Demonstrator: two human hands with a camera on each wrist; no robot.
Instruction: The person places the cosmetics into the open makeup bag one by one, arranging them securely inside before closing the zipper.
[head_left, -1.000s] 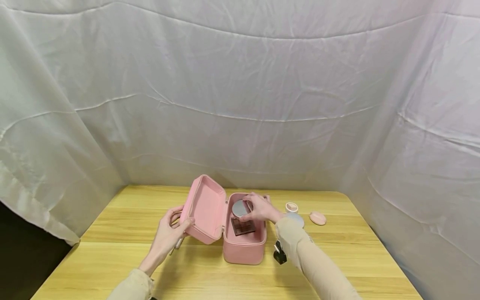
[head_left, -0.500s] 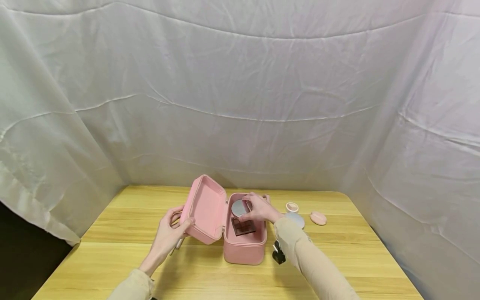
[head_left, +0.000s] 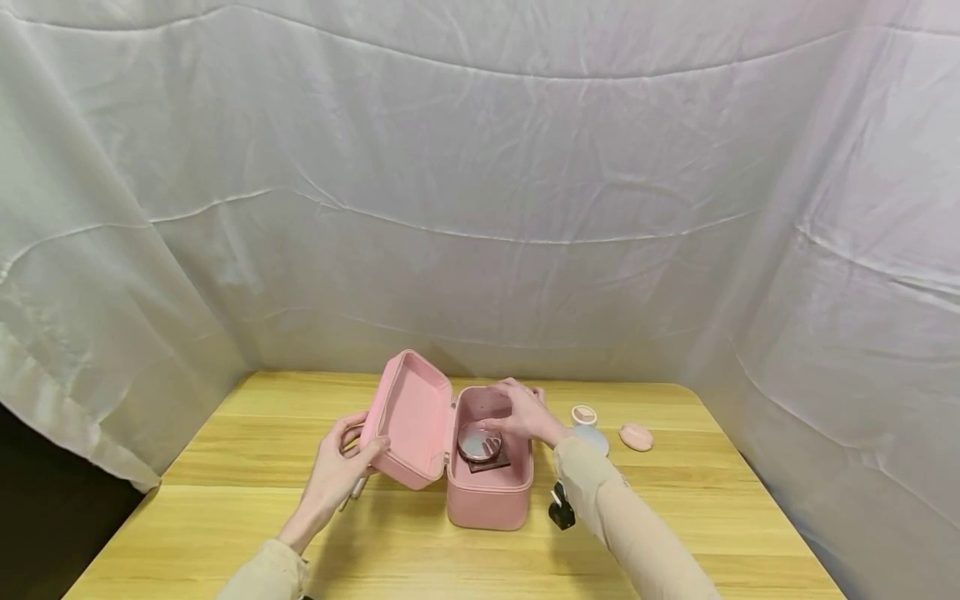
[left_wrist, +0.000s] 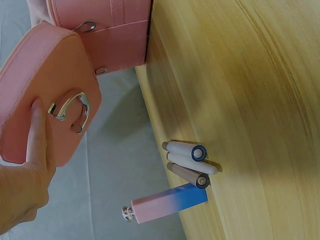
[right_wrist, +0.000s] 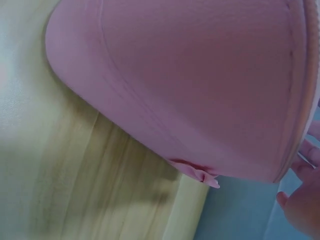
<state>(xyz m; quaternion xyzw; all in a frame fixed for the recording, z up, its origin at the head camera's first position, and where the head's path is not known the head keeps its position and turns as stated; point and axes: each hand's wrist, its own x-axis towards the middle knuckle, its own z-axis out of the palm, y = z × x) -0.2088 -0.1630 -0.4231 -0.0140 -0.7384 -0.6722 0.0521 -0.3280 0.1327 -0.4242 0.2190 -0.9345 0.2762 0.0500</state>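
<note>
At nine o'clock of the pink case [head_left: 487, 508], the left hand [head_left: 333, 468] has its grip pinched on the lid [head_left: 412, 412], which looks light and stiff-walled, best held by that edge. Pen-like tubes [left_wrist: 191, 163] lie near, at the lid's seven o'clock. Inside the case, the round compact [head_left: 472, 443] overlaps the dark palette [head_left: 501, 461]; it is likely smooth, slippery and fragile, so its rim seems the place to take. The right hand [head_left: 525, 414], at one o'clock, has its grip spread just above the compact, holding nothing visible. The case walls leave little working room; the tabletop [head_left: 480, 567] gives more at six o'clock, but a black item [head_left: 561, 510] sits near at four.
</note>
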